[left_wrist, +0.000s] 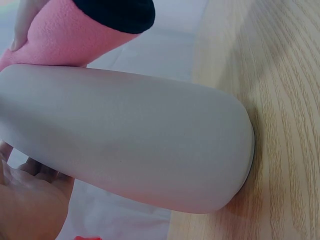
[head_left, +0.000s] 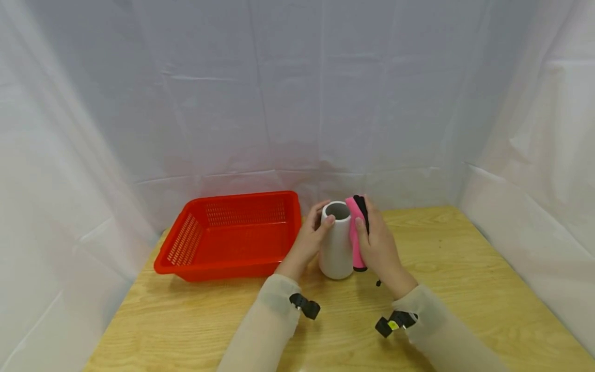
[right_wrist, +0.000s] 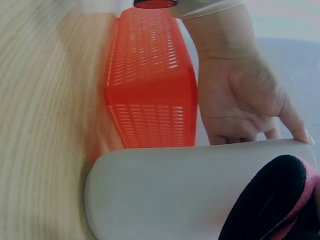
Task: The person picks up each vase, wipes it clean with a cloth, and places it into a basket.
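A white cylindrical cup stands upright on the wooden table, its open mouth facing up. My left hand grips its left side, with the thumb on the rim. My right hand holds a pink and black soft roll upright against the cup's right side. In the left wrist view the cup fills the frame, the pink roll lies beyond it, and my left palm sits under it. The right wrist view shows the cup, the roll's black end and my left hand behind the cup.
A red slotted plastic basket sits on the table just left of the cup, seemingly with nothing in it; the right wrist view shows this basket too. White sheets hang behind and on both sides. Bare table extends to the right and front.
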